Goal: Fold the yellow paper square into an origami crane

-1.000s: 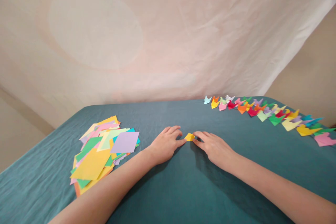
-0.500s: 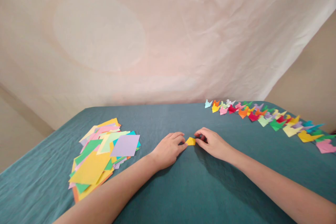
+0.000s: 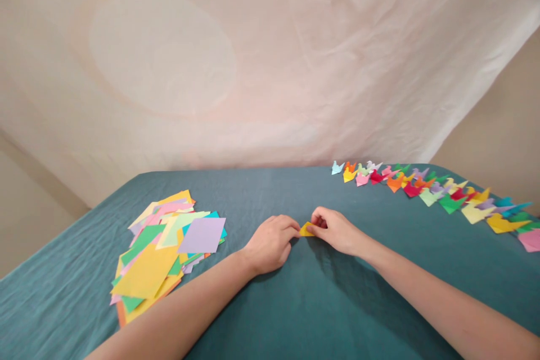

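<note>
A small piece of folded yellow paper (image 3: 304, 230) lies on the cloth between my hands, part of it hidden by fingers. My right hand (image 3: 335, 230) is closed, with thumb and bent forefinger pinching its right side. At the paper's left corner are the fingertips of my left hand (image 3: 272, 243), pressed together and holding that edge against the table. The palm side of the left hand is turned down and out of sight.
A loose pile of coloured paper squares (image 3: 147, 270) lies on the left, a lilac square (image 3: 202, 235) on its near side. Rows of folded paper birds (image 3: 430, 196) run along the right. Teal cloth (image 3: 270, 320) covers the table; a pale sheet (image 3: 274, 67) hangs behind it.
My right thumb and fingers have moved left over the yellow paper and cover more of it. The paper now shows as a smaller, flatter shape. My left hand has barely moved.
</note>
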A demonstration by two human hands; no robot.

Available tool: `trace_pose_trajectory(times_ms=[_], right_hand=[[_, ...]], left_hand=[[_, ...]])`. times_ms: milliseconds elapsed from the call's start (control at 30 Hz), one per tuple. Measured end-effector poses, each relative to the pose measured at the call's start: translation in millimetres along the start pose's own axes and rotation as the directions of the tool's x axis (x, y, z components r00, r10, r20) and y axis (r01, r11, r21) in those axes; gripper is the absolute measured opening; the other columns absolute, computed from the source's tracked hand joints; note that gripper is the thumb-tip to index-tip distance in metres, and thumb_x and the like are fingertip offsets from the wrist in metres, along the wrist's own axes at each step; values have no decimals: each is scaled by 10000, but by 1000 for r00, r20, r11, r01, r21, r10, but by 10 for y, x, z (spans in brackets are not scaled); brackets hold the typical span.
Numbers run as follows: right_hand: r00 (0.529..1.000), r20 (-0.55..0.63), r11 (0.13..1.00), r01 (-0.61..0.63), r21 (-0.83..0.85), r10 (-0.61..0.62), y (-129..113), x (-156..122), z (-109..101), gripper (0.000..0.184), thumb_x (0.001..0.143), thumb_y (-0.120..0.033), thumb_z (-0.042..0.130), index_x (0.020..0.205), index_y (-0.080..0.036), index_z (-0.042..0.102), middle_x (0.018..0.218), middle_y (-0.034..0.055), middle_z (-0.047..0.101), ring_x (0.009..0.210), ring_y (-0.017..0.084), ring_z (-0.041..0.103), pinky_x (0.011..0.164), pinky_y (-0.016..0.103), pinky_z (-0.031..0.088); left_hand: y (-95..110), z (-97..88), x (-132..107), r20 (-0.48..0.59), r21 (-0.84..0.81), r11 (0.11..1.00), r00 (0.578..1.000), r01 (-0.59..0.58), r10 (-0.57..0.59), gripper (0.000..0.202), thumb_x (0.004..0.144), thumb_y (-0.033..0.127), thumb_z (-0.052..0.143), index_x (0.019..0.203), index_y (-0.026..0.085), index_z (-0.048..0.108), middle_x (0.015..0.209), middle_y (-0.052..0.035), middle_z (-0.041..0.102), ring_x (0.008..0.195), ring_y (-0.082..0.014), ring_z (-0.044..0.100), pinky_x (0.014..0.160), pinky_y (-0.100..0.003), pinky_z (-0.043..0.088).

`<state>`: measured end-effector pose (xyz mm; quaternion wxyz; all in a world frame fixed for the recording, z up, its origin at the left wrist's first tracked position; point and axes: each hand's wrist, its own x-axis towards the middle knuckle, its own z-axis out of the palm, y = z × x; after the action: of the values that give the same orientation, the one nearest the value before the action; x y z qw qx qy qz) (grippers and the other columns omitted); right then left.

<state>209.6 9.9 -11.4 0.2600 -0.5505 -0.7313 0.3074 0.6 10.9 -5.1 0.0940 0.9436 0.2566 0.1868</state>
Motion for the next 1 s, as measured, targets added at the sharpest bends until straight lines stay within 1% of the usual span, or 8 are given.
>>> trace_pose_trajectory(times_ms=[133, 233, 300, 367, 533, 700, 867, 1000], right_hand=[[992, 86, 954, 61, 292, -89, -39, -31, -24, 171, 781, -314, 585, 758, -169, 497, 644, -43, 511, 569, 92, 467, 517, 212, 353], [985, 117, 905, 64, 421, -125, -59, -44, -29, 191, 783, -332, 592, 779, -157, 515, 645, -48, 492, 570, 82, 440, 526, 210, 340], [984, 131, 882, 49, 468, -124, -67, -44, -23, 196, 785, -336, 597, 793, -149, 540, 658, -38, 507, 583, 83, 444, 539, 214, 340], [984, 130, 862, 38, 505, -120, -71, -40, -13, 196, 784, -336, 604, 805, -146, 562, 682, -25, 533, 604, 88, 460, 559, 219, 349], [988, 89, 830, 54, 556, -124, -72, -37, 8, 177, 781, -327, 615, 823, -157, 595, 728, -9, 572, 653, 103, 495, 616, 235, 384], [988, 75, 819, 68, 569, -134, -70, -45, 15, 168, 782, -324, 619, 832, -164, 607, 756, -1, 595, 686, 115, 520, 655, 247, 407], [990, 44, 803, 80, 590, -131, -57, -45, 68, 180, 779, -325, 626, 858, -168, 590, 776, 0, 589, 699, 114, 525, 661, 246, 416], [995, 4, 780, 75, 621, -99, -63, -46, 100, 249, 768, -343, 640, 938, -186, 549, 819, -3, 580, 731, 120, 533, 664, 247, 422]], left_hand=[[59, 11, 7, -116, -181, 968, 974, 171, -194, 246, 847, 161, 441, 1078, 158, 524, 1063, -69, 576, 986, -173, 527, 873, -309, 422], [73, 3, 36, -58, -292, 920, 956, 260, -288, 237, 920, 284, 371, 955, 155, 566, 914, -42, 600, 854, -146, 552, 771, -259, 436], [64, -5, 56, 9, -333, 902, 958, 274, -287, 375, 950, 326, 289, 791, 145, 576, 770, -17, 581, 731, -120, 537, 697, -229, 421], [51, -10, 69, 48, -370, 887, 959, 276, -278, 422, 951, 355, 283, 728, 140, 570, 712, -3, 563, 669, -105, 516, 656, -213, 401], [57, -4, 66, 66, -424, 859, 956, 287, -287, 280, 889, 380, 448, 842, 152, 602, 793, -5, 604, 719, -114, 543, 682, -210, 398], [72, -5, 62, 40, -400, 879, 963, 260, -267, 210, 847, 352, 523, 886, 162, 603, 855, -13, 616, 787, -129, 558, 762, -231, 397], [65, 5, 68, 47, -373, 895, 968, 246, -247, 195, 838, 290, 524, 708, 154, 576, 705, 14, 584, 694, -113, 528, 723, -225, 393], [69, 30, 64, 18, -421, 846, 935, 328, -354, 211, 824, 300, 535, 677, 149, 555, 685, 19, 569, 661, -108, 513, 650, -212, 390]])
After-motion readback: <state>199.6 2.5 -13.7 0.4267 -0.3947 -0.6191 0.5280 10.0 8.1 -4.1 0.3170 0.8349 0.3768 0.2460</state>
